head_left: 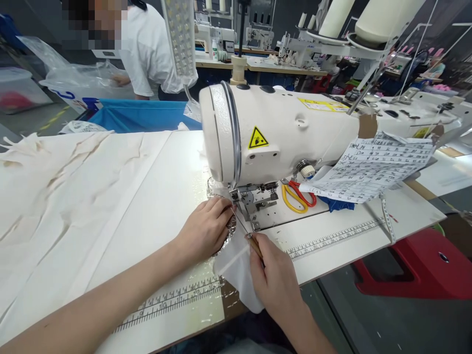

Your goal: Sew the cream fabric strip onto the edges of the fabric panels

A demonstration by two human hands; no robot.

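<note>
Fabric (236,268) flat on table (332,246) at machine (280,132) foot. Left hand (208,228) pressing it, fingers together. Right hand (275,280) fingers pinching awl (245,230), tip near needle.

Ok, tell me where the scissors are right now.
The scissors lie on the sewing machine bed, right of the needle area, partly under the printed paper sheet, beyond the right hand.
</note>
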